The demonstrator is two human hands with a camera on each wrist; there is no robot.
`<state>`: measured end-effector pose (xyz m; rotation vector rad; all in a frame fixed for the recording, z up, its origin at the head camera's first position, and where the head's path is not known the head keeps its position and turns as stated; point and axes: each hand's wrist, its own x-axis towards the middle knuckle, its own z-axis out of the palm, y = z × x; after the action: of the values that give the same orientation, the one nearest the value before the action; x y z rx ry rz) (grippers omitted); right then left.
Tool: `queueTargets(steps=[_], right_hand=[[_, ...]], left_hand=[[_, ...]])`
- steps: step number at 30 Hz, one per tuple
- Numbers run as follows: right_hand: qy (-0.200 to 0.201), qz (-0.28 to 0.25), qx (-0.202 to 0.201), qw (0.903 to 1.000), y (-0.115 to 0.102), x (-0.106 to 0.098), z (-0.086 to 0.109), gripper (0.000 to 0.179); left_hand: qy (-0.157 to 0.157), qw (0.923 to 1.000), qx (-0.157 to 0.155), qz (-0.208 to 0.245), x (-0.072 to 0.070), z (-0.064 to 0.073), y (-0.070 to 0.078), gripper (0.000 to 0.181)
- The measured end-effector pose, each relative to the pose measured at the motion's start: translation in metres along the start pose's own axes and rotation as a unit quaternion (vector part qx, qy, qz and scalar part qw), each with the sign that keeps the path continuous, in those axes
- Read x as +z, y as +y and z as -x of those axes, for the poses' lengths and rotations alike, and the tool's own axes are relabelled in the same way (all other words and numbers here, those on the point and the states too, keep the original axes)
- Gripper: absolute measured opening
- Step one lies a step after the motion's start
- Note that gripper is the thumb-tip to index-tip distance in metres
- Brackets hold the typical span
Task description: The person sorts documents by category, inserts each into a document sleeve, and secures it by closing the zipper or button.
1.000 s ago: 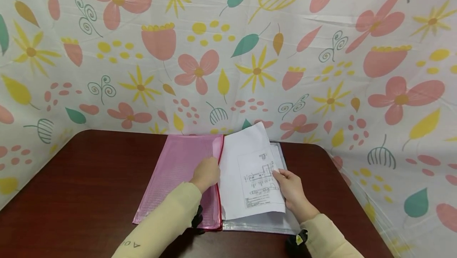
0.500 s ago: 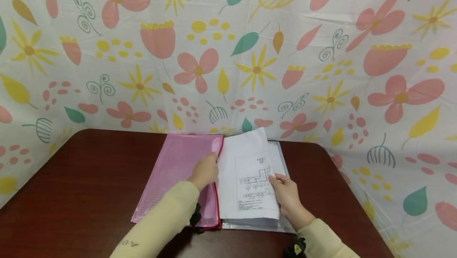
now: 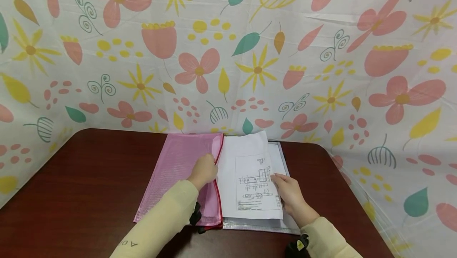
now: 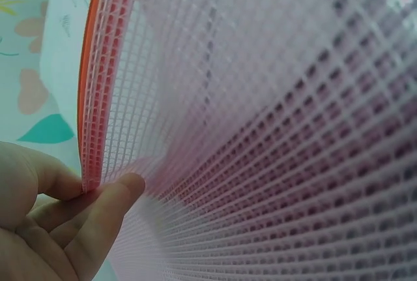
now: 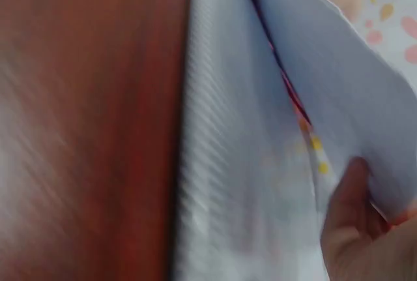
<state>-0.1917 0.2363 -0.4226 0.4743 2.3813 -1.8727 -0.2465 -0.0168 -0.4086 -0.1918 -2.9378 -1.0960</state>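
Observation:
My left hand [image 3: 204,171] pinches the red-zippered edge of a pink mesh zipper pouch [image 3: 182,151]. In the left wrist view, thumb and fingers [image 4: 130,183] clasp that edge beside the zipper [image 4: 85,92]. My right hand [image 3: 290,194] pinches the right edge of a white paper sheet [image 3: 228,178] printed with a line drawing. Its left side meets the pouch's zipper edge; how much lies inside is hard to tell. In the right wrist view, the paper [image 5: 332,79] bends up, held above a pale mesh pouch [image 5: 241,163].
Under the paper, the pale grey pouch [image 3: 260,225] lies flat on the dark brown table [image 3: 89,178]. A flower-printed cloth [image 3: 221,52] hangs behind the table and along its sides. Black wrist cameras [image 3: 298,246] sit at the cuffs.
The paper and my right hand have shifted slightly left, and the sheet's top corner has dropped lower. My left hand stays at the pink pouch's edge.

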Motion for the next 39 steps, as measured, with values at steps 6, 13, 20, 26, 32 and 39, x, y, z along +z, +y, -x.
queueTargets(steps=[6,13,20,26,32,39], right_hand=[[-0.031,0.041,-0.016,0.9986,-0.004,-0.015,-0.005,0.043],[-0.03,0.025,-0.025,0.9989,-0.005,-0.021,-0.007,0.041],[-0.032,-0.005,-0.016,0.9993,-0.005,-0.02,-0.008,0.041],[-0.032,-0.022,-0.01,0.9992,-0.004,-0.015,-0.01,0.04],[-0.027,-0.041,-0.003,0.9988,-0.001,-0.008,-0.01,0.037],[-0.024,-0.043,-0.002,0.9988,-0.001,-0.002,-0.01,0.036]], left_hand=[[-0.001,0.9998,0.001,0.021,-0.001,0.0,-0.002,0.031],[0.0,0.9994,0.0,0.035,-0.003,0.001,-0.001,0.027],[0.008,0.9992,0.009,0.038,-0.003,0.0,-0.002,0.034],[0.008,0.9994,0.005,0.034,-0.001,-0.002,-0.003,0.038],[0.007,0.9992,0.007,0.04,-0.003,0.0,-0.002,0.037],[0.012,0.9991,0.008,0.04,-0.002,-0.001,-0.002,0.033]])
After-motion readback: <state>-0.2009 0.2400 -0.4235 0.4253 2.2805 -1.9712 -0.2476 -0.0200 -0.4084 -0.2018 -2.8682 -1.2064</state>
